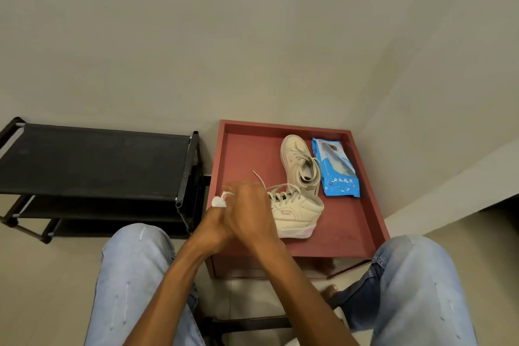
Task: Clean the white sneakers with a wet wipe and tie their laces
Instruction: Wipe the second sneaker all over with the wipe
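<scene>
White sneaker [296,211] lies just right of the hands [237,213], which clutch a wipe [218,202]

Shoe rack [95,160]: black, with dark fabric shelves stretched on a tube frame, several tiers; it stands on the left against the wall.
Red table [351,222]: low and square, with a raised rim round its top; it sits in the corner just beside the rack's right end.
Wall [224,36]: plain pale beige, filling the upper half.
Floor [56,275]: pale and smooth.
Ledge [449,191]: white, slanting along the right side.
</scene>
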Tool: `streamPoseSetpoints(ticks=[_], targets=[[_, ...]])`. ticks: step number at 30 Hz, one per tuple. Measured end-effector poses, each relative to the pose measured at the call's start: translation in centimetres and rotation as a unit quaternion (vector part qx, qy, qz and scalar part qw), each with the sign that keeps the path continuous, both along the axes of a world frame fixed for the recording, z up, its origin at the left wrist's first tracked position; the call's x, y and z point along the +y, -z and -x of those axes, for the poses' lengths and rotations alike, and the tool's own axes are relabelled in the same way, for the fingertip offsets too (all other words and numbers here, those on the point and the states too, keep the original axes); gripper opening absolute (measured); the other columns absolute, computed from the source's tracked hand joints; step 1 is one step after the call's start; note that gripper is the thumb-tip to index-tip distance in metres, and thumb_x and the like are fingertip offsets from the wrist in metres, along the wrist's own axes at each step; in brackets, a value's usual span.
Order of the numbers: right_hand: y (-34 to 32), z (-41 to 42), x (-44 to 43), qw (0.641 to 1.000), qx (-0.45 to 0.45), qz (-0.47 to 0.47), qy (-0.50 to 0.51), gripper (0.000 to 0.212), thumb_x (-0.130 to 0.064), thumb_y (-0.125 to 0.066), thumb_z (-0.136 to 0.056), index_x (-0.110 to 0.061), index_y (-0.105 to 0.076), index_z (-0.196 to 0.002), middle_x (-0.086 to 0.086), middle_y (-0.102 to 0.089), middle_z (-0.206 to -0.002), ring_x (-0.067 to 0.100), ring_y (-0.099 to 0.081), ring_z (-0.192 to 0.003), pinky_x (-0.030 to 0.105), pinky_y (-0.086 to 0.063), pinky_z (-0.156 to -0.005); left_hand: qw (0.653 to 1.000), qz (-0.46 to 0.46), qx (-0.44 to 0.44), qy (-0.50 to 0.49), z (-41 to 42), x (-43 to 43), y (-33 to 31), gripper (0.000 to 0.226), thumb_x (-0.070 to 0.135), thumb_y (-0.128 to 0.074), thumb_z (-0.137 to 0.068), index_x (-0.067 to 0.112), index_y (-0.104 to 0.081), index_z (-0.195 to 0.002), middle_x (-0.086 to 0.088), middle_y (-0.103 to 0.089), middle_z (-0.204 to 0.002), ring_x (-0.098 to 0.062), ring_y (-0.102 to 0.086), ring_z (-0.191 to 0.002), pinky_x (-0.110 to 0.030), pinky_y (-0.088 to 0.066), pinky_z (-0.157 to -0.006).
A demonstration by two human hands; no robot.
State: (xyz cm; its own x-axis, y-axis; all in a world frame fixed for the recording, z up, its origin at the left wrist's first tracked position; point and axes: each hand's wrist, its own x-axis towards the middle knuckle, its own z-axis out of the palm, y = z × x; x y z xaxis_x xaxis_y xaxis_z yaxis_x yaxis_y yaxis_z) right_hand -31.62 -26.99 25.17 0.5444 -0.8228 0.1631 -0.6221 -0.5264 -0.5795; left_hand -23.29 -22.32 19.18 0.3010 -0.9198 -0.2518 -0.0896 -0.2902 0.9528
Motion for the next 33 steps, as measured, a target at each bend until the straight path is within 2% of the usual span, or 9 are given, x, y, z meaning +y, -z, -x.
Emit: streamPoseSetpoints(ticks=[1, 3, 5, 12, 15, 19, 23, 31, 33], targets=[[0.3, 1.0, 0.4, 1.0, -0.01, 0.015, -0.01, 0.022, -0.001, -0.054, -0.083, -0.014, -0.072, -0.082, 0.004, -0.069, -0.081, 0.018, -0.06, -0.074, 0.029, -0.046, -0.066, 1.0, 0.009, 0.003, 0.009, -0.2, 0.1, 0.1, 0.021, -0.008, -0.066, -0.089, 0.011, -0.062, -0.095, 0.009, -0.073, -0.081, -0.004, -0.064, -0.078, -0.014, -0.05, -0.066], [1.4, 3.9, 0.9, 0.998, -0.026, 0.052, -0.006, 0.02, -0.003, -0.058, -0.084, -0.013, -0.074, -0.089, 0.003, -0.072, -0.089, 0.016, -0.063, -0.081, 0.026, -0.048, -0.078, 0.999, 0.004, -0.009, 0.035, -0.6, 0.3, 0.2, 0.051, 0.005, -0.08, -0.079, 0.018, -0.056, -0.123, 0.008, -0.069, -0.111, -0.001, -0.067, -0.098, -0.015, -0.052, -0.078], [2.5, 7.1, 1.3, 0.997, -0.058, 0.037, 0.029, 0.02, -0.005, -0.065, -0.085, -0.013, -0.076, -0.099, 0.0, -0.074, -0.1, 0.011, -0.066, -0.094, 0.02, -0.047, -0.092, 0.999, -0.009, -0.016, 0.032, -0.6, 0.2, 0.1, 0.073, 0.007, -0.09, -0.07, 0.023, -0.051, -0.128, 0.008, -0.065, -0.118, 0.0, -0.065, -0.103, -0.014, -0.053, -0.08], [1.4, 4.8, 0.8, 0.995, -0.085, 0.009, 0.041, 0.023, -0.006, -0.062, -0.085, -0.011, -0.075, -0.103, 0.003, -0.074, -0.104, 0.014, -0.065, -0.097, 0.014, -0.04, -0.094, 1.0, -0.001, -0.016, 0.024, -0.4, -0.2, -0.1, 0.06, -0.004, -0.082, -0.078, 0.019, -0.051, -0.124, 0.01, -0.064, -0.113, -0.001, -0.065, -0.099, -0.009, -0.05, -0.076], [0.9, 2.9, 1.4, 0.997, -0.079, 0.011, 0.019, 0.021, -0.006, -0.059, -0.086, -0.011, -0.075, -0.099, 0.005, -0.074, -0.1, 0.018, -0.065, -0.093, 0.026, -0.048, -0.089, 0.999, 0.008, -0.011, 0.03, -0.6, 0.2, 0.1, 0.051, -0.008, -0.07, -0.086, 0.018, -0.051, -0.127, 0.013, -0.062, -0.115, 0.001, -0.064, -0.107, -0.007, -0.049, -0.077], [3.1, 6.1, 1.3, 0.995, -0.083, 0.059, 0.009, 0.022, -0.003, -0.065, -0.085, -0.01, -0.075, -0.103, 0.004, -0.074, -0.104, 0.016, -0.068, -0.097, 0.029, -0.051, -0.092, 1.0, 0.01, 0.002, 0.024, -0.9, -0.1, 0.6, 0.058, -0.004, -0.087, -0.071, 0.021, -0.06, -0.116, 0.006, -0.072, -0.104, 0.003, -0.069, -0.099, -0.013, -0.053, -0.078], [5.2, 9.7, 1.0, 0.992, -0.088, 0.04, 0.083, 0.026, 0.003, -0.068, -0.083, -0.011, -0.076, -0.102, 0.0, -0.074, -0.105, 0.012, -0.067, -0.1, 0.021, -0.047, -0.096, 0.998, 0.0, 0.029, 0.057, -1.2, -0.6, 0.8, 0.082, 0.019, -0.103, -0.053, 0.017, -0.064, -0.125, -0.002, -0.075, -0.116, -0.016, -0.071, -0.109, -0.035, -0.058, -0.093], [3.5, 5.0, 3.0, 0.983, -0.148, -0.004, 0.109, 0.026, -0.001, -0.063, -0.085, -0.012, -0.075, -0.107, 0.0, -0.073, -0.109, 0.01, -0.064, -0.103, 0.011, -0.04, -0.098, 0.999, 0.007, 0.013, 0.035, -0.9, -0.5, 1.0, 0.043, 0.009, -0.086, -0.078, 0.023, -0.066, -0.113, 0.015, -0.076, -0.102, -0.001, -0.07, -0.097, -0.018, -0.056, -0.086], [3.7, 5.2, 3.4, 0.985, -0.14, 0.011, 0.102, 0.025, -0.002, -0.064, -0.085, -0.012, -0.075, -0.106, 0.0, -0.073, -0.109, 0.01, -0.064, -0.103, 0.007, -0.037, -0.098, 0.999, 0.006, 0.016, 0.03, -0.9, -0.2, 1.1, 0.049, 0.015, -0.089, -0.075, 0.021, -0.064, -0.117, 0.009, -0.076, -0.106, -0.004, -0.07, -0.1, -0.024, -0.058, -0.09]])
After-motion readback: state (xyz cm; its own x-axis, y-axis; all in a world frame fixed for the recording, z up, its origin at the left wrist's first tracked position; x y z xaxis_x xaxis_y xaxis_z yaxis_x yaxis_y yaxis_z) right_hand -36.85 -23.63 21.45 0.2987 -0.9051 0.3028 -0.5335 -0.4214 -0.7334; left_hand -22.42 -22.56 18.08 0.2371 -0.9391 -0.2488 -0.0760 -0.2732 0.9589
